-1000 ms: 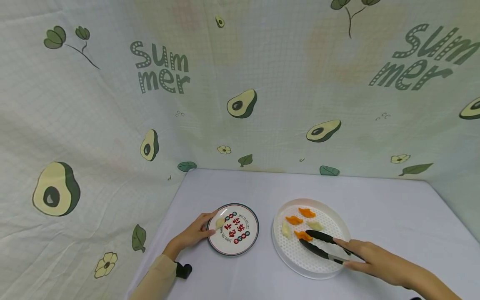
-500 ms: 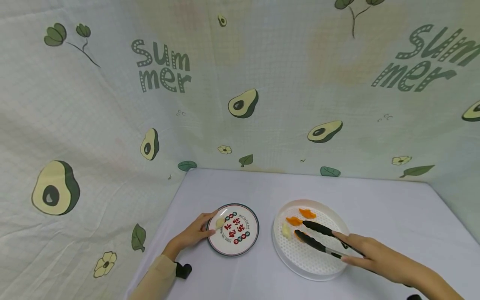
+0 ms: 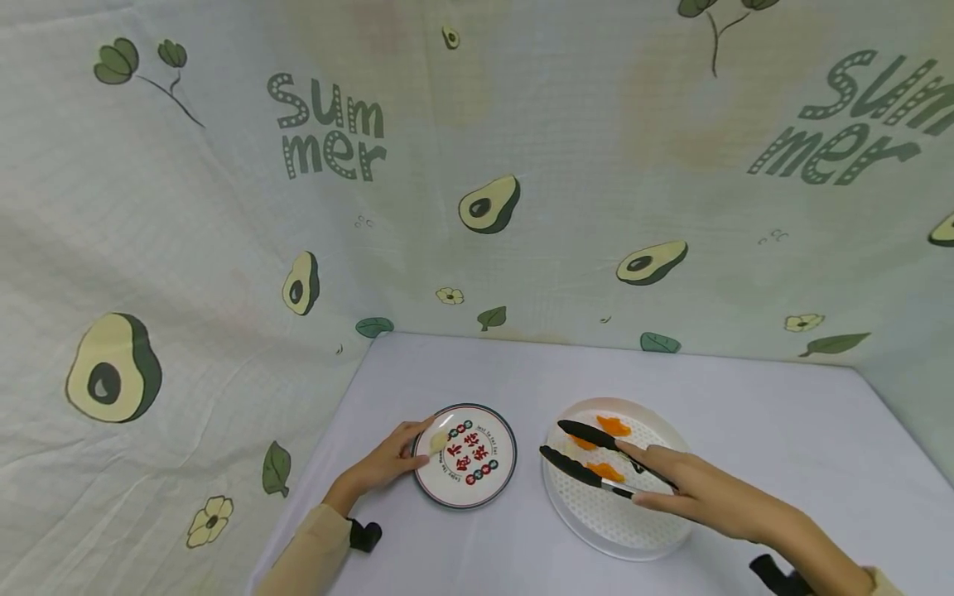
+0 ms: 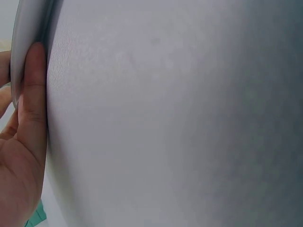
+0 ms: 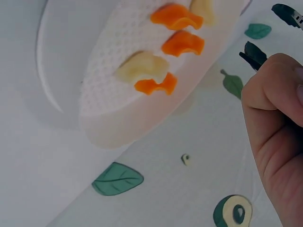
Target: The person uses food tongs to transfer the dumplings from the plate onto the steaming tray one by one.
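My left hand [image 3: 387,457] grips the left rim of a small white plate [image 3: 488,488] with red characters and a dark-edged rim. A pale dumpling [image 3: 439,442] lies on that plate beside the fingers. My right hand [image 3: 704,490] holds black-tipped tongs [image 3: 585,432] above a round white perforated tray [image 3: 619,530]. The tongs' arms stand apart, their tips over the tray's left edge, with nothing seen gripped. In the tray are several dumplings, orange [image 5: 176,18] and pale [image 5: 142,68]; the tongs partly cover them in the head view.
Both dishes stand on a white table [image 3: 514,364], a strip of tabletop between them. Behind and to the left hangs a cloth [image 3: 551,273] printed with avocados and leaves. Black straps show at both wrists [image 3: 363,535].
My right hand has carried the tongs leftward and upward across the tray, past the front orange dumpling, to its left edge. The left hand and the small plate have stayed put.
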`<action>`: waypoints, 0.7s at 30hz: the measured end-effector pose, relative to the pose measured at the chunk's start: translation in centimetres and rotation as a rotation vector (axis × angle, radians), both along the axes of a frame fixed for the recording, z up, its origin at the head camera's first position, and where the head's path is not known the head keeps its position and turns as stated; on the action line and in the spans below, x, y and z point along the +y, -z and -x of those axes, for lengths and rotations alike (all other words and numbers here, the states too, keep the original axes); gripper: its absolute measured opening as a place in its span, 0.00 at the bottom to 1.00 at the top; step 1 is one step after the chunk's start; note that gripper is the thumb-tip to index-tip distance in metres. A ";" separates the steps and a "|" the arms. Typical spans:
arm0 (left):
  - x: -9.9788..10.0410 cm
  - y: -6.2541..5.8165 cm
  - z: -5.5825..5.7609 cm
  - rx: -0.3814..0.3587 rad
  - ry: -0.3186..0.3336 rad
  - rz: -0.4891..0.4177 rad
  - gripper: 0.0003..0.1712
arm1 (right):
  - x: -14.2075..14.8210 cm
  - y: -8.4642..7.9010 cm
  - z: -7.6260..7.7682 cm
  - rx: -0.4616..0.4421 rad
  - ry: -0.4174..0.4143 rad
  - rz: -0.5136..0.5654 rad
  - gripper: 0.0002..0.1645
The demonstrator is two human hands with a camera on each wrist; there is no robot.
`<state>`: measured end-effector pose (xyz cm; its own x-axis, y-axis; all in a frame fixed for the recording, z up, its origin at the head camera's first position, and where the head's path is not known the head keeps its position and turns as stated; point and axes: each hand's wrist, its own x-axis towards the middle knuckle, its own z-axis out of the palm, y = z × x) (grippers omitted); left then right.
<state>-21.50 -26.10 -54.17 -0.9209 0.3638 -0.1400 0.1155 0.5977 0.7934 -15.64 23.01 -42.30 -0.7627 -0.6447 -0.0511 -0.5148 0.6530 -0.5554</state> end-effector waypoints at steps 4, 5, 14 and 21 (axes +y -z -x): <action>-0.1 0.0 0.0 0.005 0.013 0.003 0.40 | -1.8 0.0 0.5 0.015 -0.038 0.014 0.41; -0.1 -0.1 0.0 0.005 0.013 0.004 0.40 | -2.3 0.0 0.7 0.019 -0.047 0.018 0.41; -0.2 -0.3 -0.1 0.019 0.020 -0.006 0.40 | -6.2 -0.1 3.1 0.053 -0.187 0.005 0.42; -0.1 -0.1 0.1 0.005 0.013 0.016 0.41 | -9.1 0.2 5.2 0.065 -0.246 -0.086 0.43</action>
<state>-21.64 -26.25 -54.11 -0.9169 0.3733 -0.1414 0.1269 0.6084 0.7834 -20.89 13.89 -42.52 -0.5868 -0.8068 -0.0693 -0.6971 0.5468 -0.4638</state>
